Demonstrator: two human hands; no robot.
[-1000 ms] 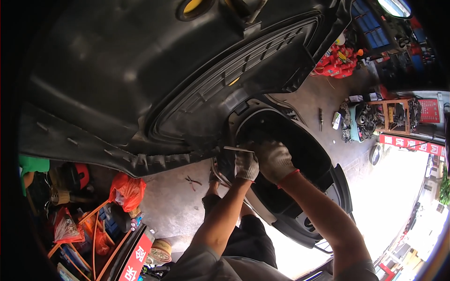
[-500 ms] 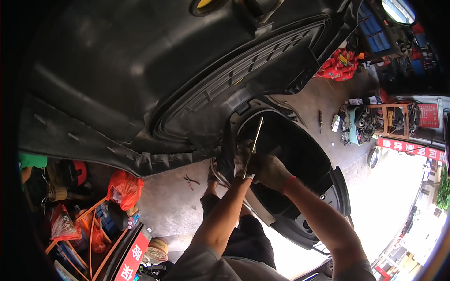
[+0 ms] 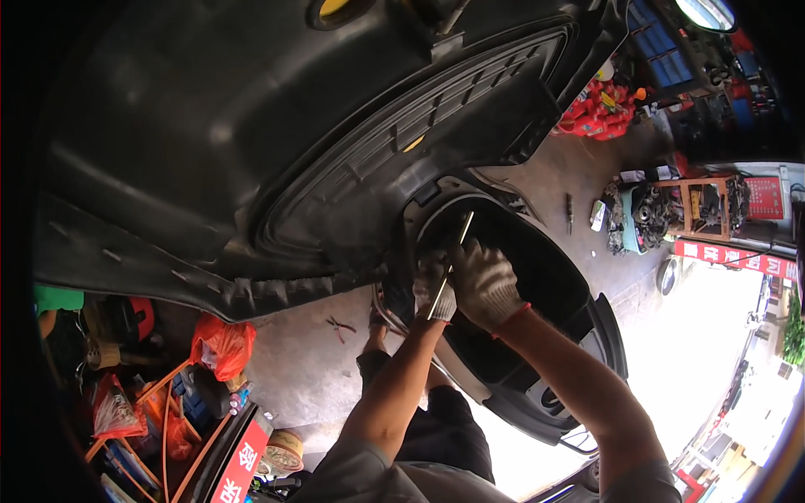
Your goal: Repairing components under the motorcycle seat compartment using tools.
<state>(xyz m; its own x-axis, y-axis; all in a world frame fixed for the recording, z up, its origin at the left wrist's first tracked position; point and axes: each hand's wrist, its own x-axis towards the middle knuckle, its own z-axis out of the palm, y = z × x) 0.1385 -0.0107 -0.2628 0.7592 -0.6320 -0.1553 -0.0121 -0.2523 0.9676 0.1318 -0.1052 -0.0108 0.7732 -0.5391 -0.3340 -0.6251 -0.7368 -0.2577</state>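
Observation:
Both my hands wear pale knit gloves and work close together at the near-left part of a black storage compartment (image 3: 549, 281). My left hand (image 3: 433, 287) is closed, with a thin silver rod (image 3: 465, 224) slanting across it, probably part of a hand tool. My right hand (image 3: 489, 287) is curled just to the right of it over the rod's middle, its fingertips and whatever they grip hidden. A large black molded plastic panel (image 3: 184, 142) with a ribbed section stands raised above the compartment.
Pliers (image 3: 340, 327) and a slim tool (image 3: 569, 214) lie on the floor (image 3: 293, 369). Red bags (image 3: 223, 348) and a cluttered rack (image 3: 168, 419) stand at the lower left. A wooden shelf (image 3: 704, 205) of metal parts and a red pile (image 3: 595, 113) are at the right.
The rod has swung from nearly level to a steep slant up to the right. My right hand dipped, then rose again, its fingers curling higher on the rod side.

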